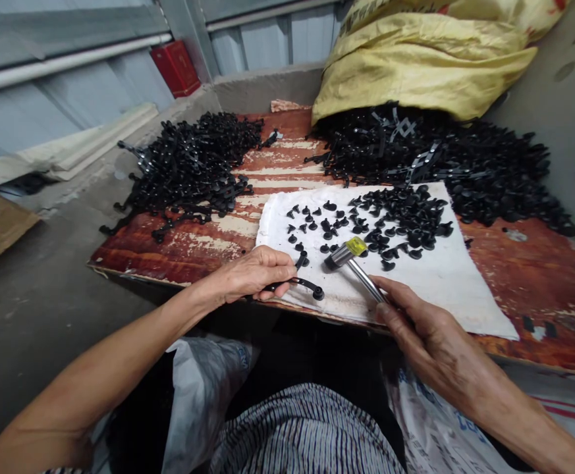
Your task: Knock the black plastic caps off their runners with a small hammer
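Note:
My left hand is closed on a curved black plastic strip and holds it down on the near edge of a white cloth. My right hand grips the metal handle of a small hammer with a yellow label on its head. The hammer head hovers just right of the strip's end. Several small black caps lie scattered on the cloth beyond the hammer.
The cloth lies on a worn red board. A heap of black strips sits at the back left, a larger heap at the back right under a yellow sack. A red box leans on the metal wall.

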### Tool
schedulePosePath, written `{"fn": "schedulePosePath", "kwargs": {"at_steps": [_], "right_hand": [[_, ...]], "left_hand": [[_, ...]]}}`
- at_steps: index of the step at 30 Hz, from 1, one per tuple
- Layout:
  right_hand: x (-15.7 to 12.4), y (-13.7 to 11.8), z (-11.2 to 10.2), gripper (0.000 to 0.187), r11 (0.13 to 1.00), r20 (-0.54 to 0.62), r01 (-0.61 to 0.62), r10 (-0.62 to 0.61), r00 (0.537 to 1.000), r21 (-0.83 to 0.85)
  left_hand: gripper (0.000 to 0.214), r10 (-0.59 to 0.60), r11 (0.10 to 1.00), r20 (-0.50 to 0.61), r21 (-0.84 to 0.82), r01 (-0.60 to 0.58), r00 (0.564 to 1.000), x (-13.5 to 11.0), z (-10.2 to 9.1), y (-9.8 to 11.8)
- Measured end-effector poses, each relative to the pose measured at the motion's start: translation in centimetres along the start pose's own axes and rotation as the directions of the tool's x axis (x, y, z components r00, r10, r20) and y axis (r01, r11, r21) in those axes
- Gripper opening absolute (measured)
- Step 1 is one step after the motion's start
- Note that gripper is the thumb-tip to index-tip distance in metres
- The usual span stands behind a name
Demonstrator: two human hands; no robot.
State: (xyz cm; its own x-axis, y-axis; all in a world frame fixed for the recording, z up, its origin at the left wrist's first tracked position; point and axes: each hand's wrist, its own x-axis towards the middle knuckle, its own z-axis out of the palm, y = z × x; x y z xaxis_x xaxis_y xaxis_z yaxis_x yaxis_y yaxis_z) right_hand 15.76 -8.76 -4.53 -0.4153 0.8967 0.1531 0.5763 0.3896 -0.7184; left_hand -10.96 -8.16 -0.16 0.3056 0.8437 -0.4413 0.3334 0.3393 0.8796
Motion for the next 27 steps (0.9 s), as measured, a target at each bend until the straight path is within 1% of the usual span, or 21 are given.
{"fn": "schedulePosePath", "kwargs": {"at_steps": [5,11,15,18,23,25,27], "right_hand": [[0.1,0.0,-0.1,0.042,1.0,0.0,0.013,-0.013,1.0,0.004],[-0.1,0.1,-0.1,0.043,1.0,0.031,0.001,-0.001,1.0,0.007],[-0.1,0.3,0.0,0.043,1.0,0.019,0.0,-0.001,1.0,0.012],[-0.1,0.3,0.0,0.042,1.0,0.019,0.012,-0.012,1.0,0.004],[-0.4,0.4,-0.1,0.041,0.999,0.03,0.033,-0.033,0.999,-0.004],[-0.3,0.4,-0.1,0.043,0.998,-0.003,0.063,-0.063,0.998,-0.023],[0.2,0.2,-0.1,0.045,0.991,-0.027,0.123,-0.124,0.992,-0.049]], "left_hand": [[0.034,-0.005,1.0,0.001,0.012,0.005,1.0,0.0,0.0,0.0],[0.035,0.005,0.999,0.018,0.041,-0.006,1.0,0.0,-0.1,0.0],[0.036,0.001,0.999,0.023,0.053,-0.002,1.0,0.2,-0.3,0.0],[0.038,-0.025,0.999,0.037,0.029,0.024,0.999,0.4,-0.6,0.4],[0.033,-0.088,0.994,0.07,-0.061,0.092,0.994,0.7,-1.0,0.9],[0.031,-0.108,0.99,0.086,-0.079,0.115,0.99,0.8,-1.2,1.0],[0.03,-0.117,0.989,0.109,-0.074,0.125,0.987,1.0,-1.6,1.0]]}}
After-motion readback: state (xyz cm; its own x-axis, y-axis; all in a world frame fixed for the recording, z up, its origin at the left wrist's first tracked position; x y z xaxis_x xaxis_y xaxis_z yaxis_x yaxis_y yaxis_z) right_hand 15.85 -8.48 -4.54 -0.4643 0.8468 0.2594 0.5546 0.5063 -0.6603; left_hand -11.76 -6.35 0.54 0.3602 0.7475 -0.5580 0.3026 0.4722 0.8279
